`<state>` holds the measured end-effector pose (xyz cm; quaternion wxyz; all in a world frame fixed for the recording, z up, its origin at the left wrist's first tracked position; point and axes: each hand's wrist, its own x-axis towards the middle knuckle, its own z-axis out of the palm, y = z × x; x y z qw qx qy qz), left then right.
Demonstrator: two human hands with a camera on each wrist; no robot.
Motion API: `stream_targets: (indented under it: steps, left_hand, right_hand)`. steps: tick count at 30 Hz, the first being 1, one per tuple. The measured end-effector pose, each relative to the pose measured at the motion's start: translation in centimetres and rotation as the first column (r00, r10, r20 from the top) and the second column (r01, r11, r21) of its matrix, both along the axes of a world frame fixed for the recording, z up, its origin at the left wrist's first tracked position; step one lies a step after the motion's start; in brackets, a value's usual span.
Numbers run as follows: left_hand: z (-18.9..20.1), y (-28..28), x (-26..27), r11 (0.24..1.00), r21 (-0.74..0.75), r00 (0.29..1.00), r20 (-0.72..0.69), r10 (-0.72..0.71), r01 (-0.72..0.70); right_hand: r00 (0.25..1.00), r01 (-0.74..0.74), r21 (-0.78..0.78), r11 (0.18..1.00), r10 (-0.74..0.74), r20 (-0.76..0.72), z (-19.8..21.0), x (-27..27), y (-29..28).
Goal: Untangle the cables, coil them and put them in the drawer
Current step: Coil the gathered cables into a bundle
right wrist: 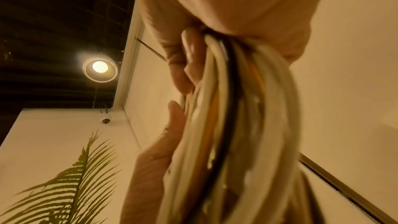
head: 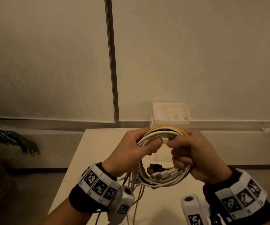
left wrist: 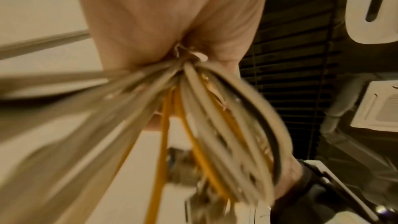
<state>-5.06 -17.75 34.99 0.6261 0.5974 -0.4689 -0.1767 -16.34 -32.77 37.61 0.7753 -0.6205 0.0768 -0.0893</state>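
Observation:
A round coil of cables [head: 166,177], white, yellow and one black, hangs in the air above the table [head: 88,159]. My left hand [head: 136,146] grips the coil's upper left, thumb pressed over the strands. My right hand [head: 189,151] grips its right side with curled fingers. Several plugs [head: 155,170] sit inside the ring, and loose cable ends [head: 137,197] trail down below the left wrist. In the left wrist view the cable bundle [left wrist: 215,117] fans out from my left hand [left wrist: 172,23]. In the right wrist view my right hand [right wrist: 226,14] wraps the cable bundle [right wrist: 241,125].
A small white drawer unit [head: 170,114] stands at the table's far edge, just behind the coil, its top open. A potted plant [head: 4,140] stands on the floor to the left. A thin metal pole [head: 111,62] runs up the wall behind.

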Motion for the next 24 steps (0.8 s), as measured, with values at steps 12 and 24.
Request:
stream_targets:
  steps: [12,24]
  left_hand:
    - [-6.1,1.0,-0.5,0.988,-0.029,0.919,-0.366,-0.149,0.148]
    - [-6.3,1.2,-0.6,0.96,0.146,0.942,-0.275,-0.193,0.239]
  right_hand:
    - [0.971,0.232,0.133,0.964,-0.237,0.027,-0.4,1.3,0.2]
    - [0.977,0.208,0.221,0.953,-0.211,-0.012,-0.2,1.5,-1.5]
